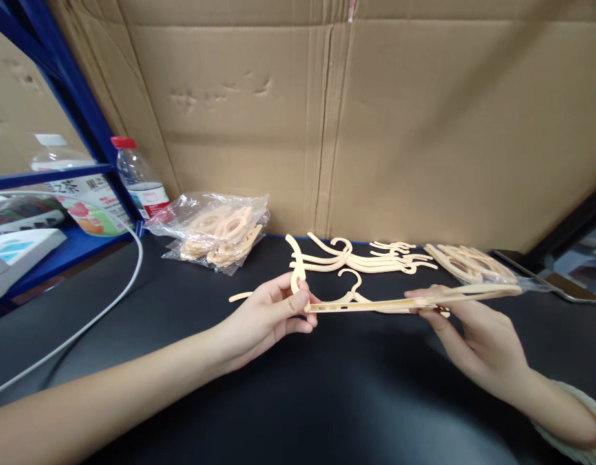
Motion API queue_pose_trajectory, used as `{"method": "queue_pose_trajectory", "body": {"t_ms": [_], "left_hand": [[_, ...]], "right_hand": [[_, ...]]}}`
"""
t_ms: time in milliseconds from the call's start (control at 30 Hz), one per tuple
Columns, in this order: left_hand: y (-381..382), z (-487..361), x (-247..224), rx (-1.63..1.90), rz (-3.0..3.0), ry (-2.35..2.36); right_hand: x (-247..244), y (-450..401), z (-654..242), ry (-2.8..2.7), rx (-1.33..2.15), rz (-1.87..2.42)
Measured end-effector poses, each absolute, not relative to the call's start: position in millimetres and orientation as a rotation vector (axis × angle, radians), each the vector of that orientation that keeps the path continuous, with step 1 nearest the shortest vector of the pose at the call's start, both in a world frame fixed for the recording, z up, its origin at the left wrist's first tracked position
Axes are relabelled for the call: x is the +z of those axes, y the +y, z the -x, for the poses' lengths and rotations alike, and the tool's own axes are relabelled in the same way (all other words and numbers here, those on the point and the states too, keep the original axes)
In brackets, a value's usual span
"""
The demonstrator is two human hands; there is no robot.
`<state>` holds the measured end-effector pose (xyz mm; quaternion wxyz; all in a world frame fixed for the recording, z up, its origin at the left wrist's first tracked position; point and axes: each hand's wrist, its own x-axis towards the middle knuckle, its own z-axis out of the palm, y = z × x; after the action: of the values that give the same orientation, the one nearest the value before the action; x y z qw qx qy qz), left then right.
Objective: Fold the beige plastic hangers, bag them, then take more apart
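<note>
My left hand pinches a curved cream plastic piece where it meets the left end of a long, flat cream bar. The bar has small slots near that end and runs level across to the right. My right hand grips its right part between thumb and fingers, beside a looped cream section. Behind the bar lies a cream hanger with its hook up. Farther back is a group of cream hangers, partly overlapping.
Bagged cream pieces lie at the back left, and more pieces at the right near a dark flat device. A bottle, blue shelf and white cable are on the left. Cardboard stands behind the black table.
</note>
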<state>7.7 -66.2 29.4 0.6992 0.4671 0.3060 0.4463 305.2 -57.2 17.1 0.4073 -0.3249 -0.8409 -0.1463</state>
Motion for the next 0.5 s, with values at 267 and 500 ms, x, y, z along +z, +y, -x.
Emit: {"method": "queue_pose_trajectory", "body": {"t_ms": [267,500], "left_hand": [[-68.4,-8.9,29.9,0.975,-1.054,0.713],[-68.4,-9.7,28.7,0.984,-1.051,0.743]], "right_hand": [[17.0,-59.3,-300.2,-2.123,-0.343,0.791],[18.7,-63.9,-296.2,-2.136,-0.294,0.762]]}}
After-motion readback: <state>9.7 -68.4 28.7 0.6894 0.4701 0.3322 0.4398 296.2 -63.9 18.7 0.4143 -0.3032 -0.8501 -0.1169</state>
